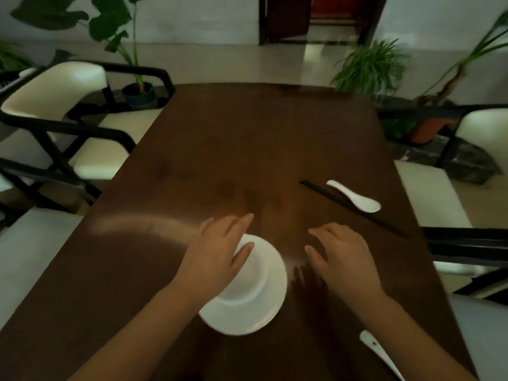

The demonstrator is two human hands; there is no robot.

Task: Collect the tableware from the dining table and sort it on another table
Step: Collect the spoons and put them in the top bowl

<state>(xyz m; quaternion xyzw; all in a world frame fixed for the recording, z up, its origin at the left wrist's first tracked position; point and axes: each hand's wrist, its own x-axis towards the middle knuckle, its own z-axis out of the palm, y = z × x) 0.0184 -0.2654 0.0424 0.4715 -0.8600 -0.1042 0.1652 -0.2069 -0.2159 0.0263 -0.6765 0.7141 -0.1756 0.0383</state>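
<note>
I have only one view, from the camera worn on the head. It looks forward and steeply down along the dark brown wooden worktop, from its near end toward its far end. The lens is wide, so the worktop edges spread outward and the cream padded chairs with black frames at both sides bend. It sits close: both forearms enter from the bottom edge, and the left hand and right hand fill the lower middle. At the top I see the pale floor and a dark doorway. The picture is somewhat blurred.
</note>
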